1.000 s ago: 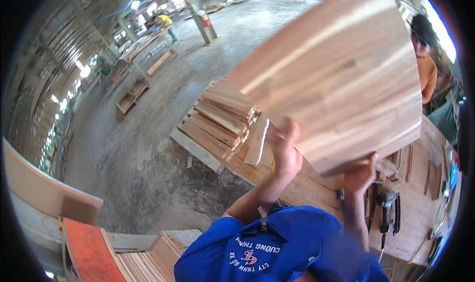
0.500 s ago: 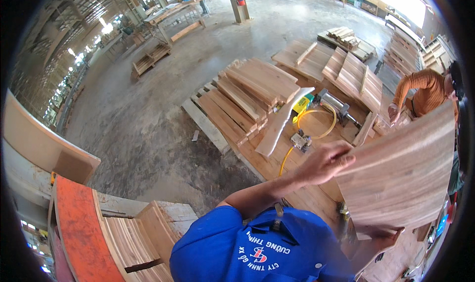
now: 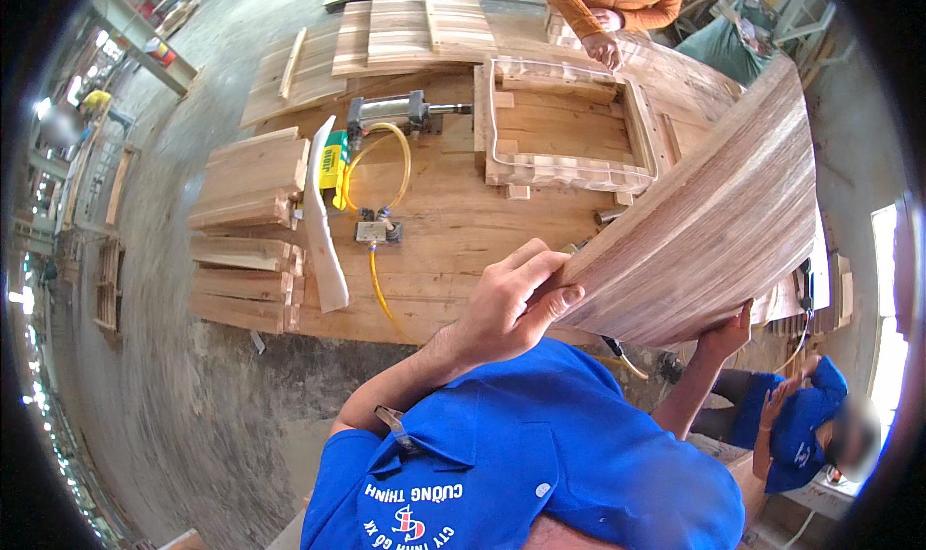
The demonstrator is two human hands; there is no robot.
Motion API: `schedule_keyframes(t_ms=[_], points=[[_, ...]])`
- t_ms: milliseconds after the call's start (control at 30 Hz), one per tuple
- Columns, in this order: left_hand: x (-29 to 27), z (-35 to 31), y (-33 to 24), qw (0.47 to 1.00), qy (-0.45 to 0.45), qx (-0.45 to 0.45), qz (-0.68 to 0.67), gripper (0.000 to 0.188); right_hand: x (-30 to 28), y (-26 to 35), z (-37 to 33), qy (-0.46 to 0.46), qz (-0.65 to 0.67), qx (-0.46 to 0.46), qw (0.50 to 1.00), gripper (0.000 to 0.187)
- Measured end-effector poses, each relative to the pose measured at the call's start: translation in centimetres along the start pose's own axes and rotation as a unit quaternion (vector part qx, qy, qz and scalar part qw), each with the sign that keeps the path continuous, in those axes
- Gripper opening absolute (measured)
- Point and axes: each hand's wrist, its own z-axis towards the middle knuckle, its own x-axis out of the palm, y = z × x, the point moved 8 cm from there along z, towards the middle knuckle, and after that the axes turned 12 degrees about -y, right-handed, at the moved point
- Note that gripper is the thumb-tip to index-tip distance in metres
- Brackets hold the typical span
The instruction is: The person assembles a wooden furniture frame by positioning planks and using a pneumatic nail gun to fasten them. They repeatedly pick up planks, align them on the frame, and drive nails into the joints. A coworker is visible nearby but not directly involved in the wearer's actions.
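A wide wooden panel [image 3: 704, 213] with streaked grain is held up tilted in front of me, above the near side of the workbench. My left hand [image 3: 521, 299] is closed on its left corner, the thumb lying along the near edge. Lower on the right, my right hand [image 3: 725, 336] grips the bottom edge, its fingers partly hidden by the panel. Behind the panel, a rectangular wooden frame [image 3: 574, 169] with a pale line along its top lies on the bench, partly covered from sight.
The wooden workbench [image 3: 444, 261] carries a pneumatic cylinder [image 3: 386, 114], a coiled yellow hose [image 3: 407, 174], a valve block [image 3: 376, 230] and stacked boards [image 3: 246, 184]. Across it, a co-worker in an orange sleeve [image 3: 569, 5] reaches toward the frame. Another person in blue [image 3: 796, 415] is at the right.
My view has swung to the right, bringing the bench and frame to the middle. The panel, still in both hands, is now over the bench's near edge.
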Motion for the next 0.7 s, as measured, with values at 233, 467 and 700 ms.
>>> schedule_keyframes(t_ms=[233, 467, 700], points=[[-0.1, 0.9, 1.0, 0.999, -0.016, 0.011, 0.035, 0.052, -0.2, 0.3, -2.4, -0.047, -0.060, -0.009, 0.997, 0.054], [0.9, 1.8, -0.7, 0.992, 0.053, 0.113, 0.004, 0.068, -1.2, 0.0, -1.3, -0.028, 0.021, -0.035, 0.999, 0.054], [1.4, 1.7, 1.2, 0.998, 0.039, 0.039, 0.002, 0.063, 0.6, 2.6, -2.3, -0.041, 0.005, -0.035, 0.999, 0.042]])
